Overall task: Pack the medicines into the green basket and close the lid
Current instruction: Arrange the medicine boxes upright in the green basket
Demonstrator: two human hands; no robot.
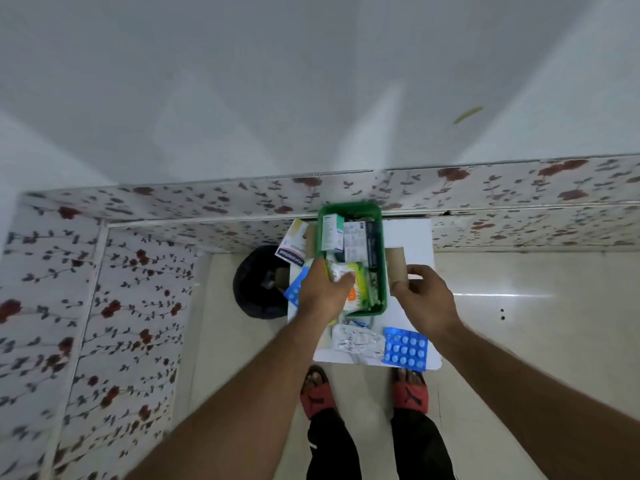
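The green basket (pixel 381 271) stands on a small white table (pixel 408 237), holding several medicine boxes and packets. My left hand (pixel 322 292) reaches over the basket's left rim and grips a silver blister strip (pixel 341 270) above a yellow-green packet (pixel 358 285). My right hand (pixel 427 299) is beside the basket's right wall, fingers closed on a brown cardboard piece (pixel 397 265). On the table's near edge lie a silver foil strip (pixel 358 342) and a blue blister pack (pixel 406 348). Another blue blister pack (pixel 296 287) and a white box (pixel 294 244) lie left of the basket.
A black round bin (pixel 256 285) sits on the floor left of the table. Floral-patterned low walls run behind and to the left. My feet in red sandals (pixel 317 393) stand at the table's near edge. Pale tiled floor stretches to the right.
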